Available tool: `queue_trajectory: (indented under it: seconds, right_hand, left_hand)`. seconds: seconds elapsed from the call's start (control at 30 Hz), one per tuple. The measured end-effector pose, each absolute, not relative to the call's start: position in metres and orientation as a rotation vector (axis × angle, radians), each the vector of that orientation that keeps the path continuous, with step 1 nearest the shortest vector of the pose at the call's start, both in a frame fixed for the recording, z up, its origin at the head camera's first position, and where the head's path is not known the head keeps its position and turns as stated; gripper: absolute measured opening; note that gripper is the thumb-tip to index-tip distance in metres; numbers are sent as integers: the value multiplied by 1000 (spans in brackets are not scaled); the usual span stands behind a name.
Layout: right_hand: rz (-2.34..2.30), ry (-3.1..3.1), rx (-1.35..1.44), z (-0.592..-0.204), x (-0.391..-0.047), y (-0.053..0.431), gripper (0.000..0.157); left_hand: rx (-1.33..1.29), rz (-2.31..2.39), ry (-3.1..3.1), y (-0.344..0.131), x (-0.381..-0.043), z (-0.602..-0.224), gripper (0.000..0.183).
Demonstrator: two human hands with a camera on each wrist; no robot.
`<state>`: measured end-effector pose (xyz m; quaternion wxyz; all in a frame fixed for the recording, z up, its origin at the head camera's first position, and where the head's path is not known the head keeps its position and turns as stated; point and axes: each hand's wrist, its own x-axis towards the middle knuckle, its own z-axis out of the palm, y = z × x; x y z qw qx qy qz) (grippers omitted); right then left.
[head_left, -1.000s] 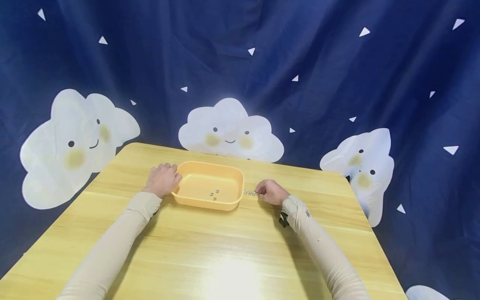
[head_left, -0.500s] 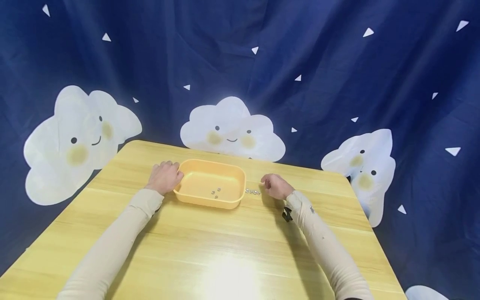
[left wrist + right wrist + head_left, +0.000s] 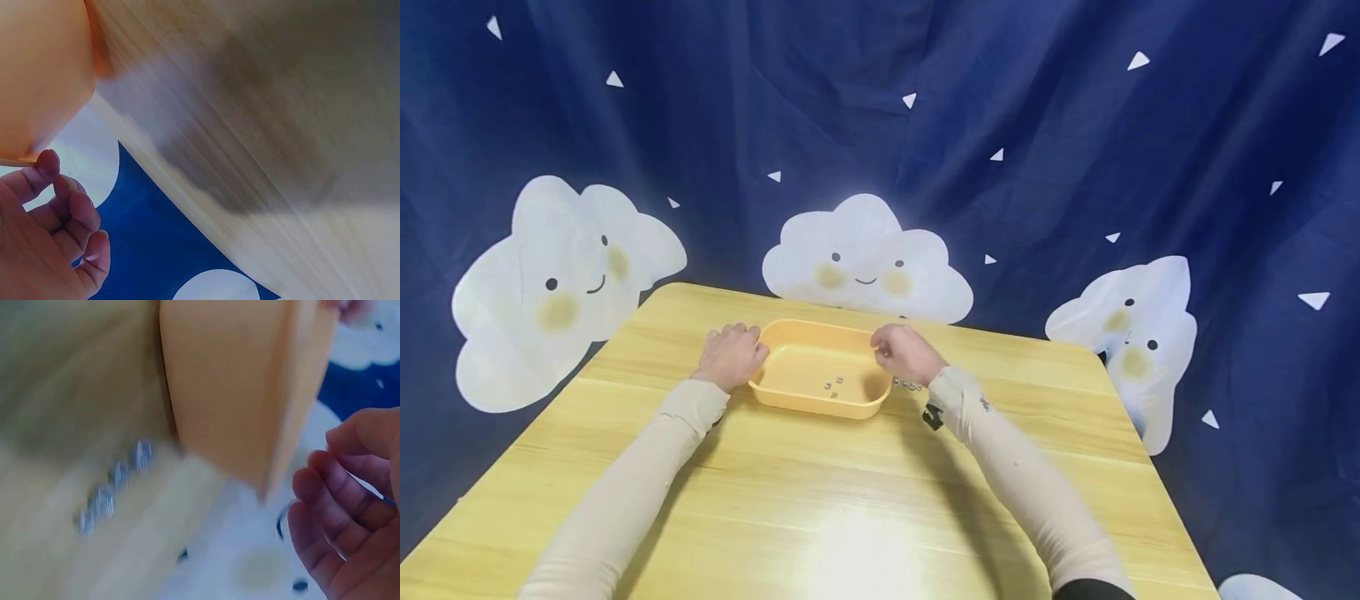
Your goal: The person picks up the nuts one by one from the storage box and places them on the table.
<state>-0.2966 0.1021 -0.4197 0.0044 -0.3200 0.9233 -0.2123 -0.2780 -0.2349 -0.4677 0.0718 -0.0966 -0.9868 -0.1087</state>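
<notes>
A yellow plastic tray [image 3: 820,407] sits near the table's far side, with three small silvery pieces, like metal nuts, on its floor. My left hand [image 3: 730,358] grips the tray's left rim; in the left wrist view its thumb touches the rim. Above the tray's right end, my right hand [image 3: 910,354] pinches thumb and forefinger together. The fingertips hide most of the tiny silvery piece between them. Just outside the tray's right wall, a short row of silvery pieces [image 3: 102,500] lies on the table, blurred in the right wrist view.
The light wooden table [image 3: 820,483] reaches toward me, with a bright glare near its front. Behind it hangs a dark blue curtain [image 3: 850,100] printed with white clouds. The tray wall [image 3: 219,381] stands between the row and the tray's inside.
My right hand has lifted off the right end of the row and moved left over the tray's right end. The left hand stays on the rim.
</notes>
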Motion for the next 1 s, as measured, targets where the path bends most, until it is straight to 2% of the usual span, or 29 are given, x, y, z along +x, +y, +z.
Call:
queue_trajectory:
  seconds: [0.13, 0.43, 1.0]
  right_hand:
    - [-573, 2794, -1043, -432, -292, 81, 27]
    - [-512, 2689, -1151, -449, -284, 54, 16]
    - [-454, 2650, -1040, -462, -283, 46, 9]
  left_hand:
    - [-295, -323, -2966, -234, -279, -468, 31]
    - [-281, -326, -2960, -233, -279, -467, 28]
    - [-278, -331, -2987, -230, -273, -464, 29]
